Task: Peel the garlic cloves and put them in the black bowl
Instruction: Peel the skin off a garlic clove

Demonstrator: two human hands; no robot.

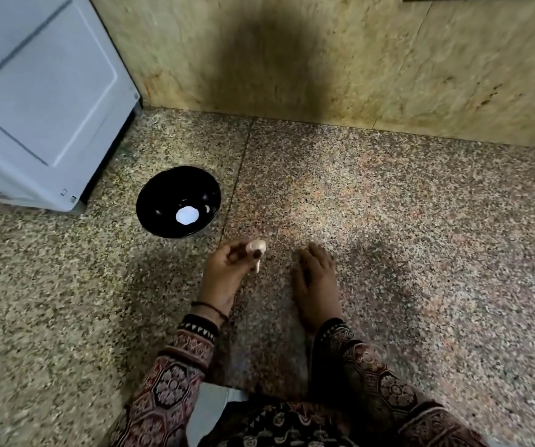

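**peelpal:** Where's this at?

**kitchenfloor_kev:** Starting at the fingers (235,251): the left hand (224,269) has them curled round a garlic clove (258,245), thumb on top, with a pale strip of skin hanging below it. So I'd say mid-peel. The right hand (316,285) holds nothing, it lies flat on the floor (389,221) with straight fingers, just beside the left.

**peelpal:** And the bowl?

**kitchenfloor_kev:** The black bowl (153,188) sits on the floor up-left of the left hand, near it but not touching. There's a bright white glare patch (187,215) in the bottom and one small pale bit (207,208), maybe a peeled clove, can't say for sure.

**peelpal:** Next move?

**kitchenfloor_kev:** My guess: bring the right hand back to strip that loose skin, then a short reach to drop the clove in.

**peelpal:** Any brands?

**kitchenfloor_kev:** Nope. The white appliance (40,91) has tiny stickers (63,191) at its lower corner, too small to read.
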